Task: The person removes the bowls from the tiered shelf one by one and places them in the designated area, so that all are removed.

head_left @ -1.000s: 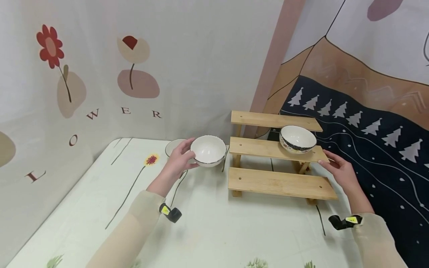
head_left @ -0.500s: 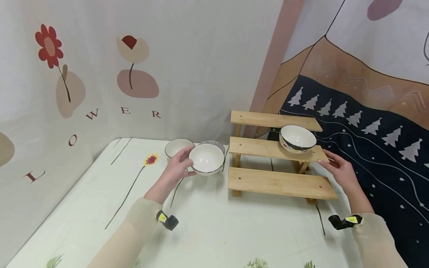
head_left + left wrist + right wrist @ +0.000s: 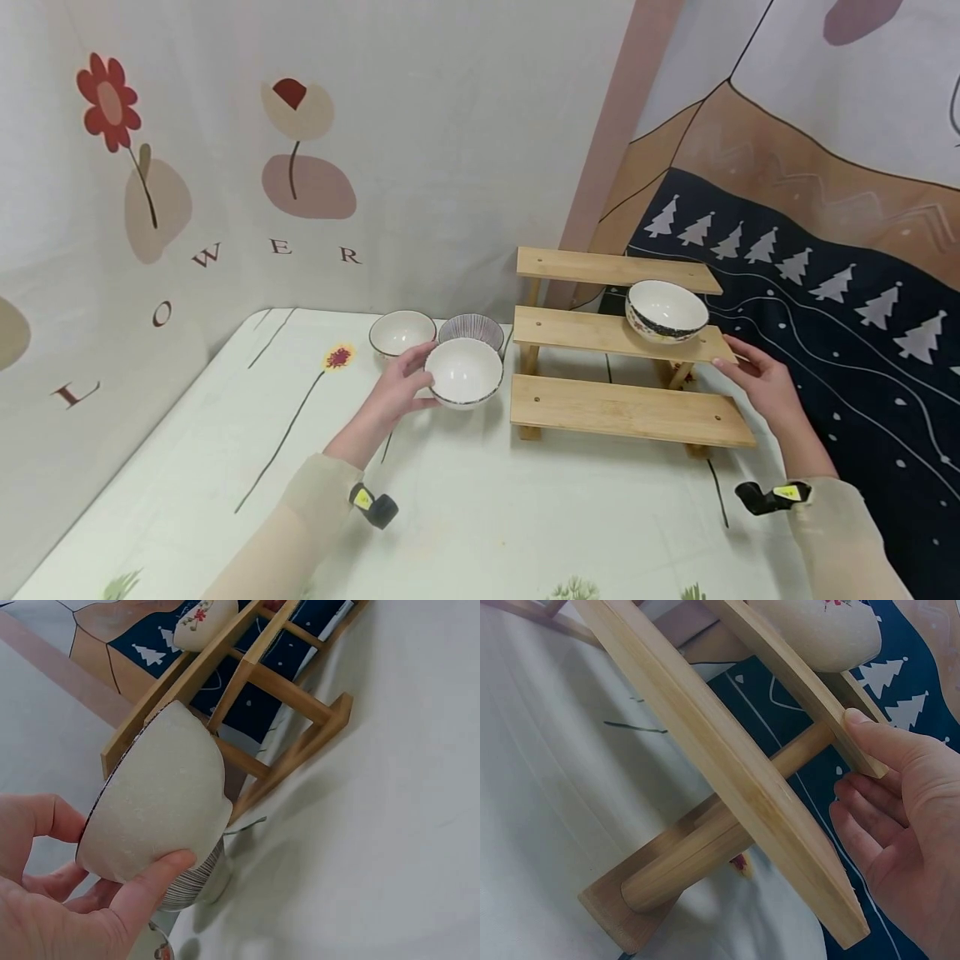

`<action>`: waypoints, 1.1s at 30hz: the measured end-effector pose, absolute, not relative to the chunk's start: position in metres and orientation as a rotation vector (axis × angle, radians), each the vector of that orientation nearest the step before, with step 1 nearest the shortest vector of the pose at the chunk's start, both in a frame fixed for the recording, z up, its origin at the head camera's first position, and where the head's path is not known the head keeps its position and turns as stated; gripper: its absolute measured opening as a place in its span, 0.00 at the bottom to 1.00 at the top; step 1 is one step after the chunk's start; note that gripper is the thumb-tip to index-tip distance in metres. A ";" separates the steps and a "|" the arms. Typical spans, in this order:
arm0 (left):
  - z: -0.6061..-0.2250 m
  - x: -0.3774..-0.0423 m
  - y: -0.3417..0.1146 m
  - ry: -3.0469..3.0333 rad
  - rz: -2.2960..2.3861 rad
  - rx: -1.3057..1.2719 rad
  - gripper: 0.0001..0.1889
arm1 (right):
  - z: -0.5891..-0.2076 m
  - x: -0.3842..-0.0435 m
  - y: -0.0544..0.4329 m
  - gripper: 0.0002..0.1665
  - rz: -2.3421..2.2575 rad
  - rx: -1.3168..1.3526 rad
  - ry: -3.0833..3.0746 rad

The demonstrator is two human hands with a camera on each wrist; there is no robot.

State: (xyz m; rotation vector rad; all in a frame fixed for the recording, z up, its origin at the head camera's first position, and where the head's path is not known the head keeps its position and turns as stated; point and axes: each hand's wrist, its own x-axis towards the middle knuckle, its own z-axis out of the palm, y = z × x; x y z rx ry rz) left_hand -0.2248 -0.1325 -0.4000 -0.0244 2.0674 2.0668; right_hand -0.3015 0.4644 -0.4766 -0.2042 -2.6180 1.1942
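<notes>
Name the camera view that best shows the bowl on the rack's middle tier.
The head view: the flower-patterned bowl appears uncropped, its white inside and rim both visible. The two wrist views each show only part of its flowered outside, cropped at the top.

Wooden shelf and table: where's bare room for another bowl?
Free: the bottom step; the middle step left of its floral bowl; tabletop in front of the shelf. Crowded: behind the held bowl, where a striped bowl and a dark-rimmed bowl stand.
</notes>
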 end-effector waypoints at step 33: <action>-0.423 -0.218 -0.130 2.063 2.004 -0.055 0.37 | -0.478 -0.301 0.466 0.41 1.210 -0.196 -2.609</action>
